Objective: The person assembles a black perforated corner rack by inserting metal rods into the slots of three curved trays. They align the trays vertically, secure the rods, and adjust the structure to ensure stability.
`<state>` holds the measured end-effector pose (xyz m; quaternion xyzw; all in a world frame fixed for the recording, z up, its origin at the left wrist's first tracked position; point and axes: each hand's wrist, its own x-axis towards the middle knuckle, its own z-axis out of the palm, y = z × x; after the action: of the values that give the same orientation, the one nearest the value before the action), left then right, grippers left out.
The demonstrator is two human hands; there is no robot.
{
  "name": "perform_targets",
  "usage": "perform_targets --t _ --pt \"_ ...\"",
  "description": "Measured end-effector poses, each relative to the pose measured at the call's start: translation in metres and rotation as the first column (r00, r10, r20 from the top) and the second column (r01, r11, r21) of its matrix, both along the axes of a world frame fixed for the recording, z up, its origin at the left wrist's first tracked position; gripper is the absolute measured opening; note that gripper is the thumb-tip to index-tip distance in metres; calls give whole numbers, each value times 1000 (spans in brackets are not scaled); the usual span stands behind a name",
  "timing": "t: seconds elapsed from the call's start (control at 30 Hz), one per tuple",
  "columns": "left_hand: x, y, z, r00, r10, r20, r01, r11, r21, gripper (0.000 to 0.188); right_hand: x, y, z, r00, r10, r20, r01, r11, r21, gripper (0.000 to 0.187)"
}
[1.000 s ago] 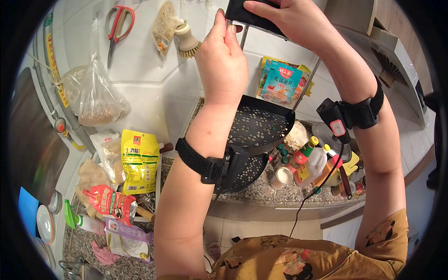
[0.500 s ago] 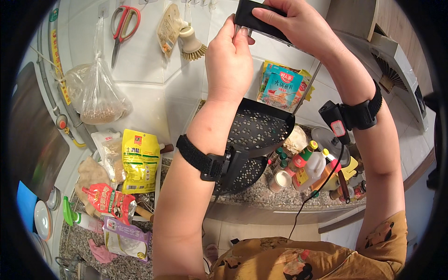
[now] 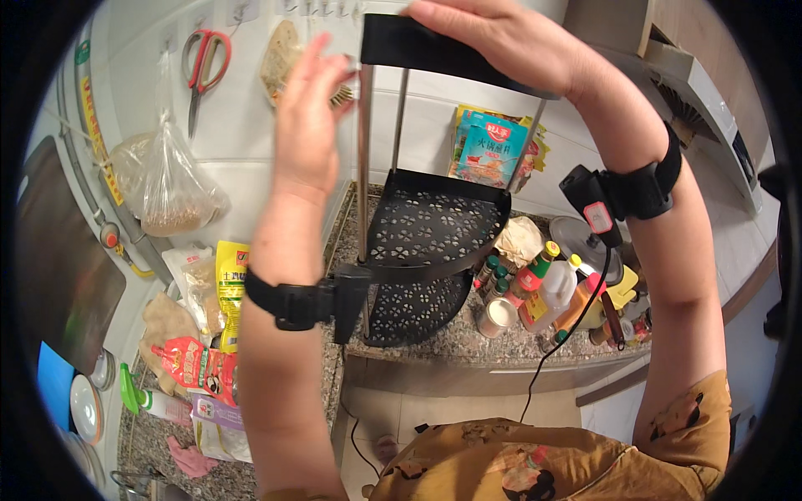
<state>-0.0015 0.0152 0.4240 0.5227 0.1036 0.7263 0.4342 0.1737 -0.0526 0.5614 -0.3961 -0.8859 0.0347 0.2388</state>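
A black corner shelf rack (image 3: pixel 434 221) with tiers pierced in a flower pattern and metal posts stands on the granite counter. My right hand (image 3: pixel 501 37) is at its black top tier (image 3: pixel 434 52), gripping the rim, with some fingers out of sight behind the edge or past the top of the picture. Just left of the front metal post (image 3: pixel 364 159), my left hand (image 3: pixel 309 125) is raised, slightly blurred, its fingers apart and nothing in them. Both of my wrists wear black straps with small devices.
Bottles, jars and a white-topped cup (image 3: pixel 499 317) crowd the counter right of the rack. Behind it lean seasoning packets (image 3: pixel 493 149). Scissors (image 3: pixel 205 71) and a plastic bag (image 3: pixel 171 188) hang on the left wall. Food pouches (image 3: pixel 192 363) and a spray bottle (image 3: pixel 159 405) lie below them.
My left hand has come off the top tier and moved left and down, its fingers opening. The top tier now sits lower and further left in view, atop the posts, with my right hand still on it.
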Motion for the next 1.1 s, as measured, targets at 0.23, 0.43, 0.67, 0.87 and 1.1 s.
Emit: perform_targets --t 0.23,0.43,0.67,0.87,1.1 --pt "-40 20 88 776 418 -473 -235 887 397 40 9 -10 3 960 226 -167 -242 967 -83 57" --pt "-12 29 111 466 574 -674 -268 817 511 31 117 -2 35 935 -352 -49 352 897 268 65" --pt "24 -33 140 58 637 -769 -590 643 488 36 179 57 -8 909 -353 -219 332 934 -129 44" --pt "51 -3 146 -48 549 -835 -467 726 504 54 219 76 -8 953 -242 -182 210 961 -178 38" --pt "60 2 141 -27 357 -934 -404 851 337 61 226 92 8 803 -472 -365 492 869 -41 72"
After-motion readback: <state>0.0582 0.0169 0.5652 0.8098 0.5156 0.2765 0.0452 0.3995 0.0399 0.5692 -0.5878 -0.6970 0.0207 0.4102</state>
